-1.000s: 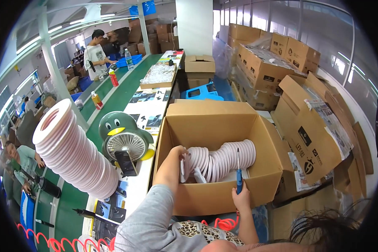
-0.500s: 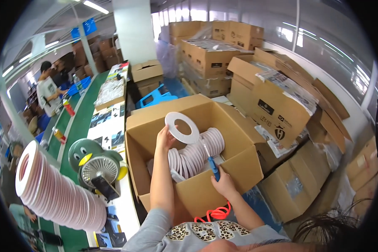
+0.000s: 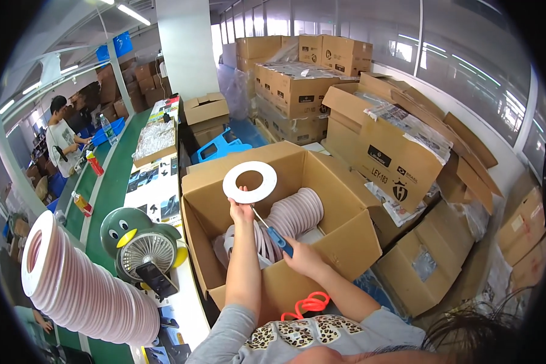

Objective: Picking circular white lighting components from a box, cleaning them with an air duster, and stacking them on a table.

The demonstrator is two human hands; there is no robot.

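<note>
Left hand (image 3: 241,210): you have one white ring (image 3: 269,182) pinched at its near edge, fingers closed on the rim, centre hole unobstructed. The ring is clear of the carton (image 3: 340,249), raised over its far edge with its flat side turned up toward you. Right hand (image 3: 303,259): your fingers are wrapped around the blue handle of the screwdriver (image 3: 279,241), above the carton's near edge.

Change noted: a second ago your left hand was down at the left end of the ring row (image 3: 297,212); half a second ago the ring was out but tilted. It now lies flatter to view, and the shaft has swung left, its tip close to the ring's near rim. In effect, a single ring is parted from the row and hand and tool have been brought together. Whether the tip touches ring or fingers cannot be confirmed from this angle.

Remaining stock: the row lies on its side inside the carton. A tall ring stack (image 3: 97,291) stands toward the left edge of the bench (image 3: 191,309), before the penguin-shaped fan (image 3: 145,252).
</note>
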